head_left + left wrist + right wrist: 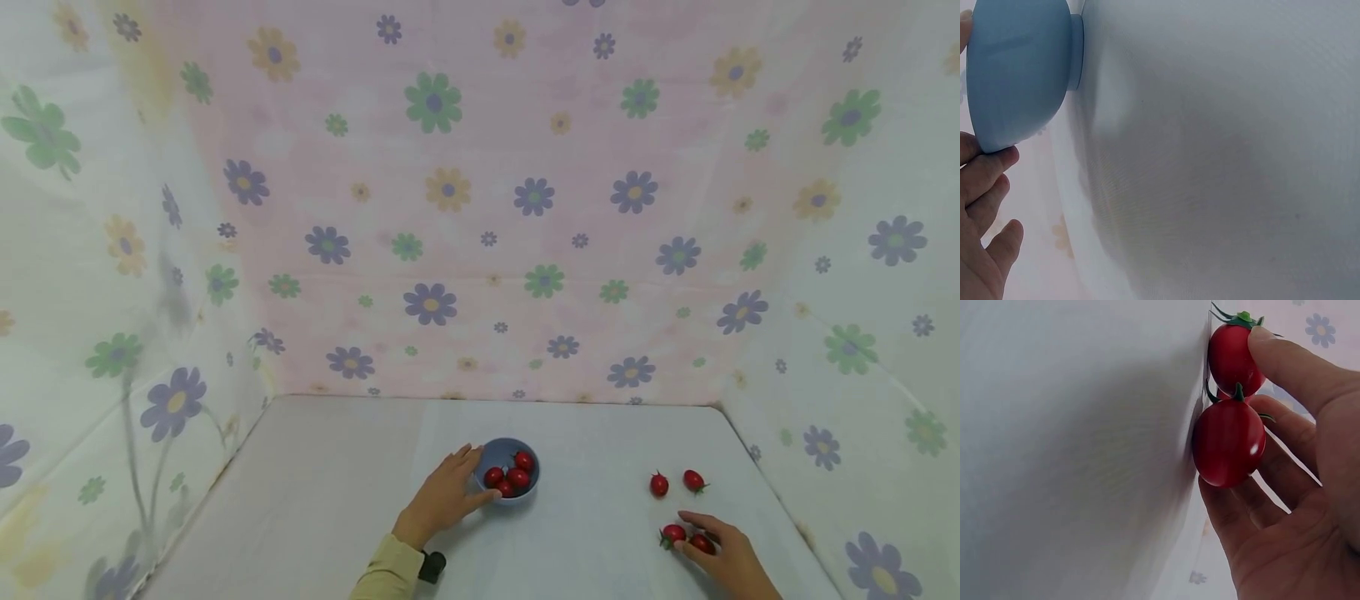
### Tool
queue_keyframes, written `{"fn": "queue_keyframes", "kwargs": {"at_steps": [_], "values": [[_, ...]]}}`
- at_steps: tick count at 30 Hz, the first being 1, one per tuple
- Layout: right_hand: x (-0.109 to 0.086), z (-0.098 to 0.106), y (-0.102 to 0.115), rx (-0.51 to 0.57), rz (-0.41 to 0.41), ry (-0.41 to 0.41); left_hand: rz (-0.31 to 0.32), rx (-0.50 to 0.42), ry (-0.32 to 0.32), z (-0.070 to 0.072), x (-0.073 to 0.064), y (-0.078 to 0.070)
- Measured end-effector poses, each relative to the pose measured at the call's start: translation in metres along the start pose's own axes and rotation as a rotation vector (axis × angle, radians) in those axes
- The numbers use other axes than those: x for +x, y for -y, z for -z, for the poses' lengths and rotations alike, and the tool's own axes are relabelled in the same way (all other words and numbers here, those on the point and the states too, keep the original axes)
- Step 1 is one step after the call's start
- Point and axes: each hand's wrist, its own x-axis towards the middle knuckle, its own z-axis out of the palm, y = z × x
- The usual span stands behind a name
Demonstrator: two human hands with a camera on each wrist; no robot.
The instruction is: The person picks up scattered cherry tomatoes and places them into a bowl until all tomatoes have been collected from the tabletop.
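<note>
In the head view, my left hand (442,500) holds the left side of a small blue bowl (531,492), fingers along its rim and thumb across the near side. Several red cherry tomatoes (518,477) lie in the bowl. The left wrist view shows fingertips against the bowl's outer wall (1019,75). Over on the right, my right hand (727,554) curls around two cherry tomatoes on the table. Its thumb touches the one with the leafy green top (1229,359); the other tomato (1229,444) sits between thumb and fingers.
Two more cherry tomatoes, one (659,485) upright-looking and one (693,481) on its side, lie beyond my right hand. A white cloth covers the table (337,467). Flower-printed curtains (480,267) enclose the back and both sides.
</note>
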Motion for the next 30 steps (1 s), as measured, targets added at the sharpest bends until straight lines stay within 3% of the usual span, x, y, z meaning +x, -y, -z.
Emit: {"fn": "queue_keyframes", "kwargs": {"at_steps": [13, 21, 30], "values": [[0.003, 0.0, 0.007, 0.009, -0.039, 0.041, -0.015, 0.003, -0.017, -0.001, 0.0, 0.0], [0.001, 0.0, 0.009, -0.009, 0.001, 0.03, -0.027, -0.002, -0.021, 0.0, 0.0, 0.0], [-0.004, -0.005, 0.015, 0.037, -0.01, -0.002, -0.019, 0.004, -0.022, -0.003, 0.0, 0.002]]}}
